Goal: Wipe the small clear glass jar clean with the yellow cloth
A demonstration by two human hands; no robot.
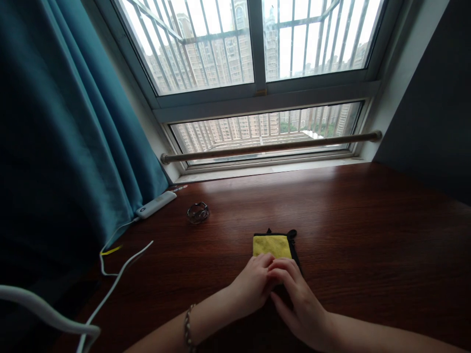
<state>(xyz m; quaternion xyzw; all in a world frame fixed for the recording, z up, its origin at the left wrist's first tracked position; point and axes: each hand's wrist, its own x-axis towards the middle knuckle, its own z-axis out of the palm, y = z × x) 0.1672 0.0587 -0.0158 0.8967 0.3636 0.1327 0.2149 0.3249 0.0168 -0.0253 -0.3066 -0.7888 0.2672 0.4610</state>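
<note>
A yellow cloth with black edging (pixel 273 245), folded into a small square, lies on the brown wooden surface in front of me. My left hand (pixel 253 284) is at its near edge, fingers bent down onto the cloth and closed. From the right, my right hand (pixel 300 301) comes in with its curved fingers overlapping the left fingers. Its thumb stands apart below, with a dark gap and nothing visible in between. Both hands cover the near part of the cloth, and some fingertips are hidden. A small black loop (pixel 292 234) sticks out at the cloth's far right corner.
On the left, a white power strip (pixel 156 204) lies by the blue curtain (pixel 110 147). White cables (pixel 117 279) run toward me, one with a yellow tie (pixel 111 250). A coiled dark wire (pixel 197 213) lies nearby. A rail (pixel 272 147) crosses the window behind.
</note>
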